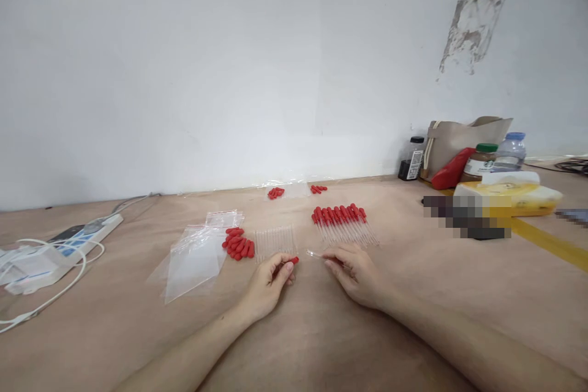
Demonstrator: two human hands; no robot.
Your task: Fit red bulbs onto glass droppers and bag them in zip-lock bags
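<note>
- The person's left hand (pixel 267 285) is bare, with slim fingers (pixel 276 259) and a short thumbnail (pixel 289 266).
- The right hand (pixel 361 275) is bare too, with a similarly slim build.
- The left forearm (pixel 197 340) is uncovered, narrow at the wrist and broader farther back, with one small spot (pixel 223 317) near the wrist.
- The right forearm (pixel 450 324) is likewise uncovered and widens from the wrist.

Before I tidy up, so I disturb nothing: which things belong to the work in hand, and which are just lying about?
Likely in use: red cap in the left hand, clear tube in the right hand, loose red caps, row of clear tubes, red-capped tubes, clear bags.

Likely just lying about: power strip, black-capped bottle, grey bag, green-lidded jar, tissue pack.
</note>
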